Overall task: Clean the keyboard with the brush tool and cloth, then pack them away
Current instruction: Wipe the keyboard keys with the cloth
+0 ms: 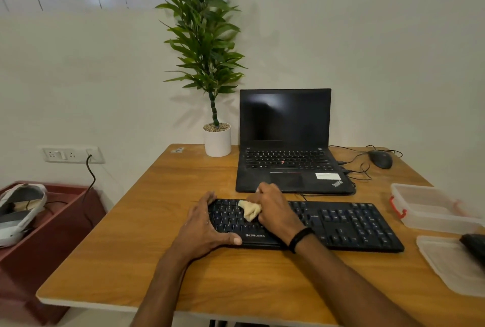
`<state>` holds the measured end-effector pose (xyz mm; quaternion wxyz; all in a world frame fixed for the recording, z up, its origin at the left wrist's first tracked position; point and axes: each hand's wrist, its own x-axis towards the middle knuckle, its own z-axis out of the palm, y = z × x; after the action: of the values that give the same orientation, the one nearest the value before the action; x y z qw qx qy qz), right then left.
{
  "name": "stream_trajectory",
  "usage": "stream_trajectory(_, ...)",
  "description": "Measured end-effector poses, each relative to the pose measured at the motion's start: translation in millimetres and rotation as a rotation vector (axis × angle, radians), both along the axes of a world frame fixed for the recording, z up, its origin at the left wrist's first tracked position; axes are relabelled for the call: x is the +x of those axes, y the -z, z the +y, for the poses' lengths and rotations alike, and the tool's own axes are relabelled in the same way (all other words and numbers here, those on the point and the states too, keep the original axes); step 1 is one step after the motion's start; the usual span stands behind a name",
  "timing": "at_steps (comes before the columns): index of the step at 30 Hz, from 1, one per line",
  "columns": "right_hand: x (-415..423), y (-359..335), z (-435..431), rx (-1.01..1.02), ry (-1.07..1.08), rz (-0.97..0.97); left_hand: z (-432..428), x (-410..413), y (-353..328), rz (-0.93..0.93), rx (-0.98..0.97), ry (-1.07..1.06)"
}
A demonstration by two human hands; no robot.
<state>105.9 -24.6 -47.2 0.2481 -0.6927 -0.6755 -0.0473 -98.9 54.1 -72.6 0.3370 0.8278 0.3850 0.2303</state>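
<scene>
A black keyboard (349, 224) lies across the wooden desk (126, 255) in front of me. My right hand (275, 208) grips a crumpled cream cloth (249, 210) and presses it on the keys left of the middle. My left hand (203, 224) clasps the keyboard's left end, fingers over its far edge and thumb on the front edge. At the right edge, a dark object (475, 246), perhaps the brush tool, rests on a clear lid (446, 266).
An open black laptop (286, 143) stands behind the keyboard, with a potted plant (217, 140) to its left and a wired mouse (380, 159) to its right. A clear plastic box (430, 208) with red clips sits at the right. A red bin (49, 221) stands left of the desk.
</scene>
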Motion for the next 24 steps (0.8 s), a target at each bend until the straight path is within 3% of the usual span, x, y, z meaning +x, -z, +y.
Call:
stream_trajectory(4,-4,6,-13,-0.128,-0.246,0.107,-5,-3,3,-0.005,-0.012,-0.012)
stream_trajectory(8,9,2,-3,-0.018,-0.008,0.026,-3,1,-1,0.002,-0.020,-0.002)
stream_trajectory(13,-8,6,-16,-0.137,-0.251,0.131,-6,0,3,-0.003,-0.016,-0.003)
stream_trajectory(18,-9,3,-4,0.001,-0.005,0.062,-2,4,1,0.000,-0.003,-0.004)
stream_trajectory(24,-4,2,-25,-0.159,-0.268,0.202,-2,-1,3,-0.004,-0.010,-0.012)
